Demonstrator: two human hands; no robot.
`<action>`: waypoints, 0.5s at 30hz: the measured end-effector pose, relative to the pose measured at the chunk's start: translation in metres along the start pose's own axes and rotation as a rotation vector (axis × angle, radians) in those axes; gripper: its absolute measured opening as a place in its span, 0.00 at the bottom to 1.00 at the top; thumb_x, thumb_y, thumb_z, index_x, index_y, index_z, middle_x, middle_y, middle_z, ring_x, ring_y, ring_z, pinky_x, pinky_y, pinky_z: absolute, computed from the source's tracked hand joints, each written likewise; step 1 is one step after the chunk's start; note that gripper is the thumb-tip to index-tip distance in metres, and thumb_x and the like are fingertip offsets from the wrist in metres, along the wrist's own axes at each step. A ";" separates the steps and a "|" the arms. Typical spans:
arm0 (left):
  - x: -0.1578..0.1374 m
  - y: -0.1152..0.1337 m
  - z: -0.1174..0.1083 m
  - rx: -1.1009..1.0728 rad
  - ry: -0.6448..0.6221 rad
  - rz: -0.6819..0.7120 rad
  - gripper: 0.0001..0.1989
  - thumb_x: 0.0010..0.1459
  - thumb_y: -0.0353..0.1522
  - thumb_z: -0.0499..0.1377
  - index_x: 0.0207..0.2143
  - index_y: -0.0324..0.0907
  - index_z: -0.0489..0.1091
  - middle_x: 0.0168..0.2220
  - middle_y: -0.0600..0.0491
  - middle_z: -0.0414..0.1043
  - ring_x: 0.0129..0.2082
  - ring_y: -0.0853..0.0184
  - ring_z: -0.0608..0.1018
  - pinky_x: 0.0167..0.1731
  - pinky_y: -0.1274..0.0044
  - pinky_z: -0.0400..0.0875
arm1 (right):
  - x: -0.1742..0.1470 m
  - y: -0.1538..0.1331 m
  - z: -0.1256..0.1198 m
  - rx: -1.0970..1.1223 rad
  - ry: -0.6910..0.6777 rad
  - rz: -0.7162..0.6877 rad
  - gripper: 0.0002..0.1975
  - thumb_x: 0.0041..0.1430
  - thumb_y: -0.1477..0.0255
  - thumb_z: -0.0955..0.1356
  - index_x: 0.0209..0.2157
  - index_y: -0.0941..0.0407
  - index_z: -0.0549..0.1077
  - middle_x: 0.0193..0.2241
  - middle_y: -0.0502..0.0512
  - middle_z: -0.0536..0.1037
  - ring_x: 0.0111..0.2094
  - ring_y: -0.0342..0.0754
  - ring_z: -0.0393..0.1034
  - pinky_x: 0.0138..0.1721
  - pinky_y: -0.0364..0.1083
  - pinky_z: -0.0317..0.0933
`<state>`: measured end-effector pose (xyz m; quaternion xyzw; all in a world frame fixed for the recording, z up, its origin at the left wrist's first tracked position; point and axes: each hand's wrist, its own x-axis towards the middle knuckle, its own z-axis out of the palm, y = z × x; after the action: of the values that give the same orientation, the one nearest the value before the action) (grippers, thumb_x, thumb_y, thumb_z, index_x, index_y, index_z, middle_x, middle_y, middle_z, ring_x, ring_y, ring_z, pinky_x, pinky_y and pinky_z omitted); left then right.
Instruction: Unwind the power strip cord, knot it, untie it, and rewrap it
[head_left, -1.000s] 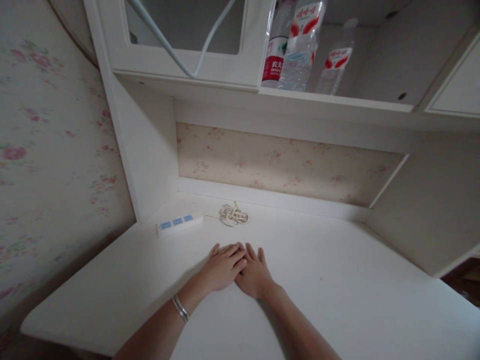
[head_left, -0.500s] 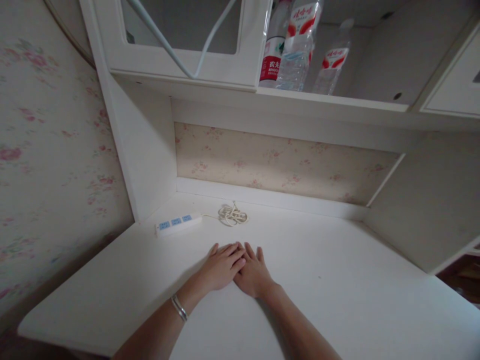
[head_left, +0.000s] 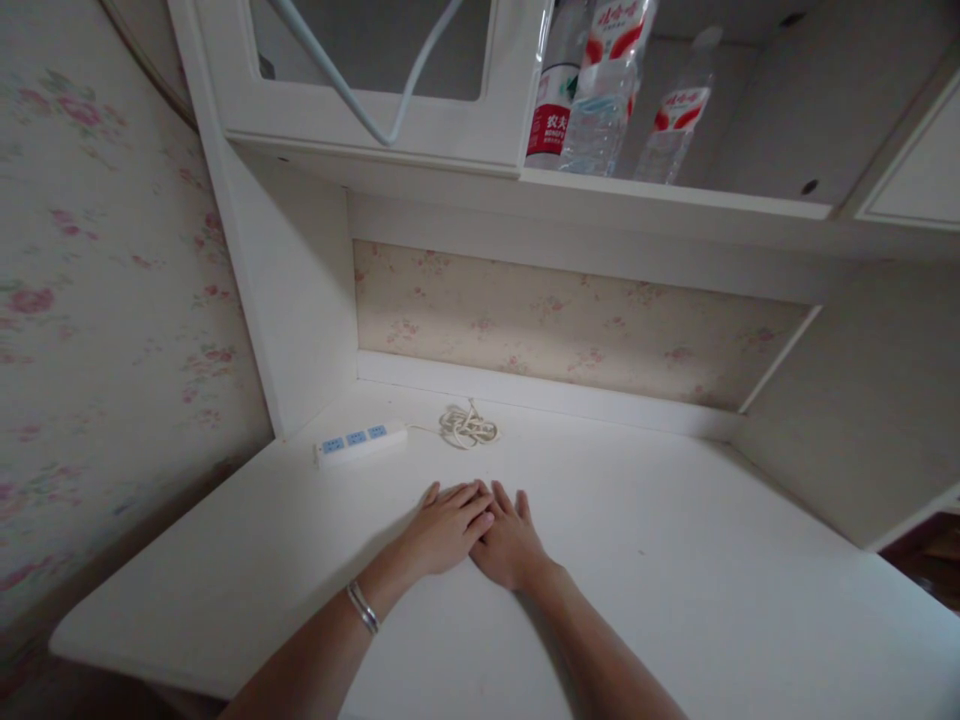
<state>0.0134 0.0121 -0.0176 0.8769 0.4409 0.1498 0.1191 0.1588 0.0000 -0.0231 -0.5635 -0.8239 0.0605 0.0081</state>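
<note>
My left hand lies flat on the white desk, its fingers stretched over part of my right hand. Both hands are open and hold nothing. The right hand rests palm down, some of its fingers hidden beneath the left. A silver bracelet circles my left wrist. Beyond the hands is a white power strip with blue socket faces, off to the left. Its bundled white cord sits farther back, just past my fingertips and apart from them.
Above the desk hangs a white cabinet. Its open shelf holds a red-labelled bottle and clear plastic bottles. A pale bent rod crosses the cabinet door. Floral wallpaper covers the left wall.
The whole view has shifted slightly, with the cabinet and desk a little farther right in the picture. My hands stay in the same pose on the desk.
</note>
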 end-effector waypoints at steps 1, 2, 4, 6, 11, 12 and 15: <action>0.000 0.000 0.000 0.001 0.000 0.000 0.24 0.64 0.44 0.35 0.61 0.55 0.49 0.63 0.54 0.51 0.61 0.63 0.55 0.58 0.56 0.43 | 0.000 0.000 0.000 0.003 0.006 -0.001 0.32 0.61 0.59 0.53 0.64 0.51 0.39 0.65 0.54 0.42 0.64 0.60 0.31 0.57 0.66 0.26; 0.000 -0.001 0.001 0.005 -0.001 0.002 0.24 0.64 0.44 0.35 0.61 0.55 0.49 0.63 0.54 0.50 0.61 0.63 0.55 0.58 0.56 0.43 | 0.000 0.001 0.001 0.006 0.015 -0.005 0.32 0.61 0.59 0.53 0.64 0.51 0.40 0.64 0.54 0.43 0.64 0.60 0.31 0.57 0.66 0.26; 0.001 -0.001 0.002 0.017 0.000 0.008 0.24 0.64 0.44 0.35 0.61 0.55 0.49 0.63 0.54 0.51 0.61 0.63 0.55 0.58 0.55 0.44 | 0.000 0.001 0.001 0.008 0.032 -0.019 0.32 0.60 0.58 0.53 0.64 0.51 0.41 0.64 0.55 0.44 0.64 0.61 0.32 0.57 0.66 0.26; 0.001 -0.002 0.002 0.028 0.004 0.013 0.24 0.64 0.44 0.35 0.61 0.55 0.49 0.63 0.53 0.51 0.61 0.63 0.56 0.58 0.55 0.44 | 0.000 0.001 0.001 0.004 0.041 -0.026 0.32 0.60 0.58 0.53 0.64 0.52 0.42 0.64 0.56 0.44 0.64 0.61 0.33 0.57 0.66 0.26; 0.002 -0.001 0.003 0.028 0.008 0.010 0.23 0.64 0.43 0.36 0.61 0.55 0.49 0.62 0.53 0.52 0.61 0.63 0.56 0.58 0.56 0.45 | -0.001 -0.001 -0.002 -0.016 0.010 -0.007 0.32 0.61 0.59 0.53 0.64 0.52 0.40 0.64 0.55 0.43 0.64 0.60 0.31 0.57 0.66 0.27; 0.001 -0.001 0.002 0.024 0.009 0.009 0.23 0.64 0.43 0.36 0.61 0.55 0.49 0.62 0.54 0.52 0.61 0.63 0.56 0.58 0.56 0.45 | -0.001 -0.001 -0.003 -0.016 0.000 -0.005 0.32 0.61 0.59 0.53 0.64 0.52 0.40 0.64 0.55 0.43 0.64 0.60 0.31 0.57 0.66 0.27; 0.001 -0.001 0.001 0.009 0.007 0.009 0.23 0.64 0.44 0.36 0.61 0.56 0.49 0.63 0.54 0.51 0.61 0.64 0.55 0.58 0.57 0.45 | -0.001 -0.002 -0.003 -0.008 -0.015 -0.003 0.32 0.61 0.59 0.53 0.64 0.52 0.40 0.64 0.54 0.43 0.64 0.60 0.30 0.57 0.66 0.26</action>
<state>0.0136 0.0133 -0.0191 0.8789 0.4380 0.1511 0.1129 0.1579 -0.0012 -0.0194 -0.5620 -0.8249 0.0614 -0.0001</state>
